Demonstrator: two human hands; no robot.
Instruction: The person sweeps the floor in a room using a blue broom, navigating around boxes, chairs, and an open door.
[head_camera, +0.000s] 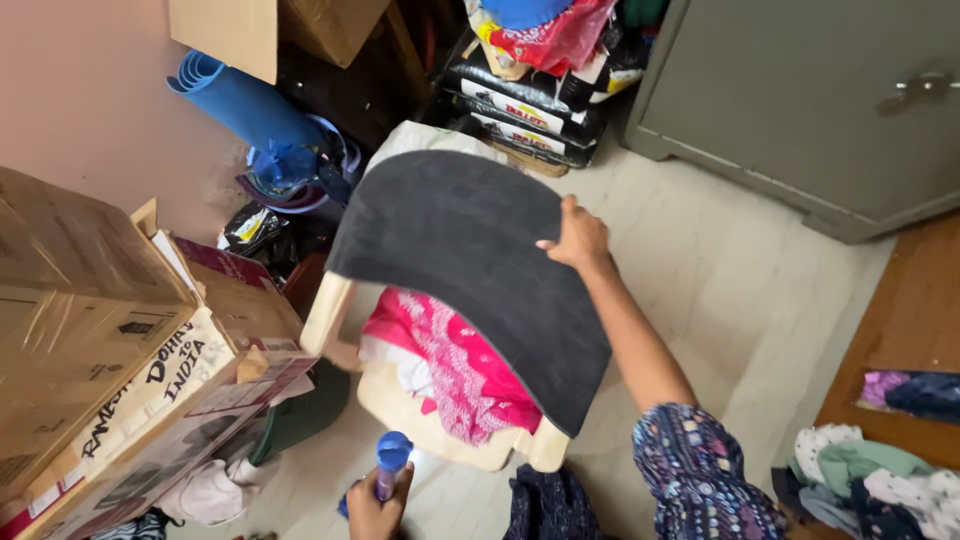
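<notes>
At frame centre, right hand (577, 237) grips a dark mat (470, 260) over a cream chair (395, 400).
Lower centre, left hand (375, 508) clasps a blue torch (390, 462).

Dark grey mat (470, 270) lifted, bowed over cream chair; blue torch (390, 462) upright, lit, low near frame bottom.

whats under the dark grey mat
Under the dark grey mat, lifted by the right hand, pink patterned cloth lies on a cream plastic chair. The rest is covered.
</notes>
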